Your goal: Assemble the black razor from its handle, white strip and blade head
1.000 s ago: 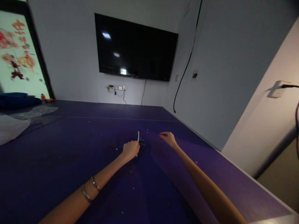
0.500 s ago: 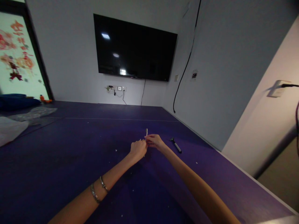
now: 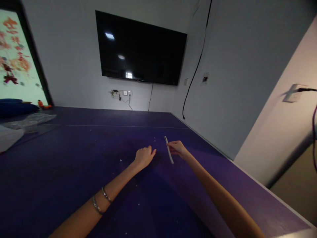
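My right hand [image 3: 176, 147] pinches a slim white toothbrush [image 3: 169, 153] between thumb and fingers. The brush slants over the table, its darker head at the far end and its handle toward me. To its left, my left hand [image 3: 144, 156] is loosely curled, back upward, with thumb and index finger apart and nothing visible between them. A gap separates it from the toothbrush. The razor seen earlier on the table is hidden, apparently behind my right hand and forearm.
Small white bits [image 3: 121, 160] are scattered over the purple tabletop [image 3: 81, 158]. Clear plastic wrapping [image 3: 32, 120] and a blue item [image 3: 17, 107] lie at the far left. A black cable [image 3: 195, 71] hangs at the right wall, and a television [image 3: 141, 49] is mounted ahead.
My hands have parted. The right one has moved right with the toothbrush, which now tilts the other way; the left has let go of it. The razor has gone out of sight.
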The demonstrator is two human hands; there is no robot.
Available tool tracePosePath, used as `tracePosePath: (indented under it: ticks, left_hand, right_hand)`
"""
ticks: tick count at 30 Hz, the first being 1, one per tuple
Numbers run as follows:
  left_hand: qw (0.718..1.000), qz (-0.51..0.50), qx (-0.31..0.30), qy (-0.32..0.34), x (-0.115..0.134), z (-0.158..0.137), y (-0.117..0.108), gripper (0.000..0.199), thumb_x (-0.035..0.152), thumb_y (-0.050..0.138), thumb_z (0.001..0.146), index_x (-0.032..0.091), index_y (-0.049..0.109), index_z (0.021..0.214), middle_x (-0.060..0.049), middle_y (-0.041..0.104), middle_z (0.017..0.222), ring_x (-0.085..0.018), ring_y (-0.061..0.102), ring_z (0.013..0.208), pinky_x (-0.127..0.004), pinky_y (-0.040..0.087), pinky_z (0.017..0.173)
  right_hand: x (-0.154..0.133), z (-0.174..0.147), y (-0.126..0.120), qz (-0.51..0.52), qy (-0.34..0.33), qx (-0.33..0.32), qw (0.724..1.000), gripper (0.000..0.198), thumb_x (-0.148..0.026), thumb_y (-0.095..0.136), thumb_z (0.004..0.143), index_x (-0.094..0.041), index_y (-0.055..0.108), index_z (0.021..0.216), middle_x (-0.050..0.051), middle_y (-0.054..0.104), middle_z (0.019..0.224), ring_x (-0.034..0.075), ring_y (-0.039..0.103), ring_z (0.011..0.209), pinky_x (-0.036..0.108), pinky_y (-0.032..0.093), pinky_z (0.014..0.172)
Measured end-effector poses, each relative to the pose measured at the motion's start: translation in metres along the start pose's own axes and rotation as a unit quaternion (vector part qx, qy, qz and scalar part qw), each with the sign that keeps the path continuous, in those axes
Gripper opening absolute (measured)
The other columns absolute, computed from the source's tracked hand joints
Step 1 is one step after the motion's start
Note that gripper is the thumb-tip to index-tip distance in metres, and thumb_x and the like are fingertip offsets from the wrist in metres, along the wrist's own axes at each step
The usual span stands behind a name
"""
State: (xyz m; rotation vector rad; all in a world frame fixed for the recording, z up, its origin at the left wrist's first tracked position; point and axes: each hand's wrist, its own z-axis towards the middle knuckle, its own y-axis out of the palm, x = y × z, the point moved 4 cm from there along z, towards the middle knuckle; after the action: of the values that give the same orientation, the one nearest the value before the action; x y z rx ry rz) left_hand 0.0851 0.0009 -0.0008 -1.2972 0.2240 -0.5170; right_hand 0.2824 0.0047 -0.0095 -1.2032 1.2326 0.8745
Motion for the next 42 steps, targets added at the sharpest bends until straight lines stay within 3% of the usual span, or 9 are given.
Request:
tracePosePath:
  ticks: [3,6,10,14,19,25,36,42]
  left_hand:
    - [1.0,0.008,-0.008,0.003,-0.02,0.004,0.005,0.039,0.041,0.03,0.09,0.013,0.057,0.094,-0.012,0.065,0.091,-0.024,0.061,0.088,-0.036,0.043,0.079]
    - [1.0,0.009,-0.006,0.005,-0.042,0.006,0.013,0.033,0.039,0.039,0.086,0.013,0.054,0.1,-0.013,0.062,0.103,-0.025,0.057,0.098,-0.036,0.042,0.082]
    - [0.999,-0.026,-0.032,0.026,-0.063,0.009,0.028,0.044,0.043,0.044,0.082,0.012,0.049,0.112,-0.014,0.056,0.115,-0.026,0.052,0.106,-0.038,0.04,0.087]
    - [0.996,-0.057,-0.058,0.041,-0.069,0.013,0.041,0.057,0.046,0.045,0.08,0.011,0.04,0.124,-0.016,0.048,0.127,-0.027,0.043,0.118,-0.043,0.032,0.097]
    - [0.994,-0.073,-0.069,0.04,-0.065,0.021,0.053,0.06,0.046,0.044,0.08,0.014,0.035,0.129,-0.016,0.041,0.134,-0.028,0.037,0.124,-0.049,0.026,0.101]
    - [0.994,-0.077,-0.052,0.056,-0.06,0.028,0.061,0.054,0.041,0.046,0.079,0.015,0.039,0.127,-0.014,0.047,0.13,-0.026,0.041,0.121,-0.047,0.028,0.1]
    - [0.993,-0.09,-0.035,0.067,-0.058,0.03,0.059,0.047,0.029,0.047,0.079,0.016,0.044,0.124,-0.01,0.05,0.127,-0.022,0.045,0.118,-0.039,0.033,0.098]
    - [0.991,-0.12,-0.022,0.055,-0.061,0.032,0.059,0.046,0.026,0.052,0.076,0.016,0.048,0.121,-0.009,0.053,0.125,-0.021,0.047,0.116,-0.035,0.034,0.098]
  right_hand:
    - [0.009,0.004,-0.037,-0.055,0.0,0.024,0.998,0.016,-0.028,0.058,0.073,-0.014,0.065,0.073,0.002,0.064,0.062,0.009,0.057,0.05,0.02,0.048,0.05]
    - [0.018,0.008,-0.074,-0.13,0.005,0.063,0.989,0.019,-0.027,0.056,0.073,-0.012,0.065,0.069,0.0,0.059,0.051,0.009,0.053,0.043,0.017,0.043,0.044]
    - [0.026,0.012,-0.119,-0.234,0.008,0.111,0.966,0.017,-0.025,0.057,0.07,-0.012,0.068,0.07,-0.001,0.057,0.047,0.01,0.054,0.044,0.016,0.041,0.043]
    - [0.036,0.015,-0.144,-0.322,0.011,0.129,0.938,0.014,-0.02,0.058,0.066,-0.013,0.068,0.064,0.0,0.057,0.045,0.012,0.056,0.046,0.016,0.039,0.042]
    - [0.052,0.021,-0.145,-0.4,0.012,0.111,0.909,0.015,-0.017,0.056,0.065,-0.014,0.065,0.053,0.0,0.054,0.04,0.012,0.055,0.04,0.017,0.037,0.04]
    - [0.064,0.027,-0.138,-0.462,-0.001,0.098,0.881,0.019,-0.016,0.054,0.066,-0.013,0.062,0.048,0.002,0.055,0.041,0.013,0.056,0.043,0.017,0.035,0.042]
    - [0.069,0.028,-0.135,-0.511,-0.02,0.135,0.849,0.016,-0.021,0.056,0.07,-0.013,0.069,0.066,0.01,0.067,0.066,0.019,0.064,0.065,0.02,0.036,0.051]
    - [0.058,0.018,-0.134,-0.526,-0.019,0.154,0.836,0.032,-0.036,0.049,0.079,-0.013,0.07,0.073,0.016,0.067,0.076,0.023,0.065,0.072,0.023,0.038,0.054]
